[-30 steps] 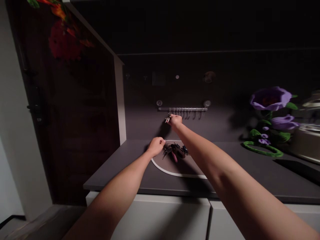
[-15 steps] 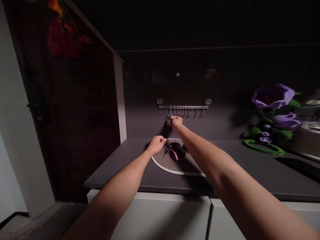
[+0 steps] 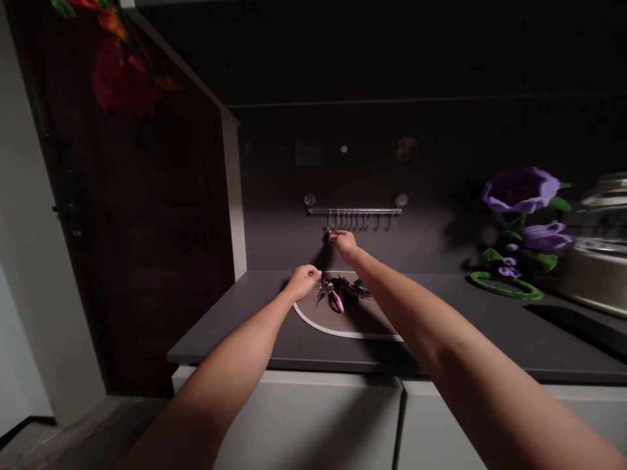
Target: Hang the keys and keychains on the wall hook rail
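Note:
My right hand [image 3: 345, 244] pinches a small bunch of keys [image 3: 331, 232] just below the left end of a clear rail [image 3: 355, 211] with several hooks on the wall. Whether the key ring is on a hook, I cannot tell. Lower down, my left hand [image 3: 304, 281] is closed, its fingertips beside a key bunch [image 3: 323, 291] and holding something I cannot make out. Next to that bunch, a pink strap [image 3: 337, 301] and dark key items [image 3: 361, 287] lie on a round-edged mat [image 3: 343, 326].
Purple felt flowers [image 3: 522, 190] with a green ring base [image 3: 507, 287] stand at the right, beside a glass-topped container [image 3: 595, 267]. A dark door [image 3: 161, 228] is at the left. The grey counter [image 3: 220, 326] has a front edge above white cabinets.
The view has shifted slightly. The keys in my right hand are now up against the hooks' lower ends. My left hand has barely moved.

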Action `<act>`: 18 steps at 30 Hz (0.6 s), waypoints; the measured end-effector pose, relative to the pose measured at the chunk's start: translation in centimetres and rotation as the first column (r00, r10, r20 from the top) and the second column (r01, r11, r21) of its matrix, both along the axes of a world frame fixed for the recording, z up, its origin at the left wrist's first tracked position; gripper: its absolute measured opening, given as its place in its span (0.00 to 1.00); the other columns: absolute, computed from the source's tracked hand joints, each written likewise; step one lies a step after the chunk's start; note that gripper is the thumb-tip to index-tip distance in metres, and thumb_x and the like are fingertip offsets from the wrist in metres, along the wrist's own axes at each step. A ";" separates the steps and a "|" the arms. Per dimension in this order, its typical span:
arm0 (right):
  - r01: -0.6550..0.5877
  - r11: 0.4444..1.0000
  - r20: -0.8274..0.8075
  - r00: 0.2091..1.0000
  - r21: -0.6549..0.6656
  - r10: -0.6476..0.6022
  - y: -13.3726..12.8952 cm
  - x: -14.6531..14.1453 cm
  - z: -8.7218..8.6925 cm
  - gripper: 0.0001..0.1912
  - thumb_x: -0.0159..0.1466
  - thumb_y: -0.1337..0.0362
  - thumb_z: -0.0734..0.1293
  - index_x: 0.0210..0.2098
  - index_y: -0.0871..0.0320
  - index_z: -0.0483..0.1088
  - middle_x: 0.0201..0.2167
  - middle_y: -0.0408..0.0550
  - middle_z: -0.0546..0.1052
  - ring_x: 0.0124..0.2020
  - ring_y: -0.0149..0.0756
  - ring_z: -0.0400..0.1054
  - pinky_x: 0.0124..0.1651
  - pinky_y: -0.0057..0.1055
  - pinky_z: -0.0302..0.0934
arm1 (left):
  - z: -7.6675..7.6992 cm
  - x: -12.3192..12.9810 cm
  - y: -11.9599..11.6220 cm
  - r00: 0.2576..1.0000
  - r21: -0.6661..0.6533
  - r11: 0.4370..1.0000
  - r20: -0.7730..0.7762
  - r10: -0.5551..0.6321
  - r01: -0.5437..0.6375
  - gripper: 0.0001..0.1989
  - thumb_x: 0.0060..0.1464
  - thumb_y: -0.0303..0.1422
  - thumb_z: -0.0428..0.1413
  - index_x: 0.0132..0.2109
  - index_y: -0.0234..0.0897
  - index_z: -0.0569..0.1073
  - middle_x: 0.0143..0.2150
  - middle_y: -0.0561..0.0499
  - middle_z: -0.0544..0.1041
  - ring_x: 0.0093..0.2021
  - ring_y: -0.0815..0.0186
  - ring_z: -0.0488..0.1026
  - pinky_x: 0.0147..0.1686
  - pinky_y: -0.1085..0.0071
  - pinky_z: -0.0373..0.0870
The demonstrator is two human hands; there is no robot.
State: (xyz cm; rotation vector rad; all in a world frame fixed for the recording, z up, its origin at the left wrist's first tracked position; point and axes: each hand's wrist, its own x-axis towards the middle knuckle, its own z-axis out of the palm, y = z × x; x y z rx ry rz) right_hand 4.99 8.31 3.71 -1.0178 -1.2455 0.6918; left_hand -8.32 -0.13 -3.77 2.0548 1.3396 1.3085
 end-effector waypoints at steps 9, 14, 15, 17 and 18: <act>-0.014 0.998 -0.013 1.000 -0.054 0.014 -4.1 0.9 0.6 0.13 0.50 0.76 0.65 0.36 0.64 0.70 0.34 0.49 0.75 0.35 0.28 0.68 0.42 0.25 0.60 | 0.2 0.0 -0.2 0.986 -0.084 0.994 0.158 -0.060 0.074 0.07 0.47 0.32 0.52 0.29 0.31 0.71 0.19 0.56 0.67 0.22 0.74 0.62 0.26 0.76 0.59; -0.157 0.987 -0.082 0.985 -0.026 0.155 -6.8 1.4 0.5 0.15 0.54 0.73 0.64 0.41 0.62 0.67 0.34 0.48 0.74 0.30 0.26 0.67 0.38 0.26 0.62 | 0.5 0.0 -0.7 0.969 -0.117 0.986 0.230 -0.090 0.119 0.06 0.44 0.32 0.55 0.29 0.31 0.71 0.20 0.56 0.67 0.21 0.75 0.60 0.26 0.75 0.59; -0.180 0.983 -0.078 0.981 -0.019 0.178 -7.3 1.5 0.4 0.15 0.54 0.72 0.64 0.42 0.62 0.67 0.33 0.48 0.75 0.28 0.26 0.68 0.38 0.26 0.62 | 0.5 0.0 -0.7 0.968 -0.124 0.984 0.231 -0.096 0.128 0.07 0.44 0.32 0.55 0.29 0.31 0.71 0.20 0.56 0.67 0.20 0.75 0.59 0.25 0.75 0.58; -0.200 0.980 -0.047 0.979 0.000 0.200 -8.1 1.8 -0.2 0.15 0.56 0.72 0.62 0.44 0.62 0.66 0.28 0.46 0.74 0.26 0.26 0.67 0.37 0.26 0.62 | 0.4 -0.1 -0.7 0.969 -0.132 0.981 0.221 -0.112 0.144 0.08 0.45 0.33 0.55 0.31 0.31 0.71 0.19 0.57 0.65 0.19 0.75 0.58 0.23 0.76 0.56; -0.199 0.980 -0.016 0.980 0.013 0.200 -8.4 2.0 -0.7 0.15 0.57 0.72 0.62 0.44 0.63 0.65 0.26 0.44 0.74 0.26 0.26 0.67 0.37 0.26 0.61 | 0.3 -0.2 -0.6 0.970 -0.135 0.979 0.212 -0.121 0.152 0.09 0.46 0.34 0.55 0.31 0.31 0.71 0.19 0.57 0.64 0.19 0.75 0.57 0.22 0.76 0.55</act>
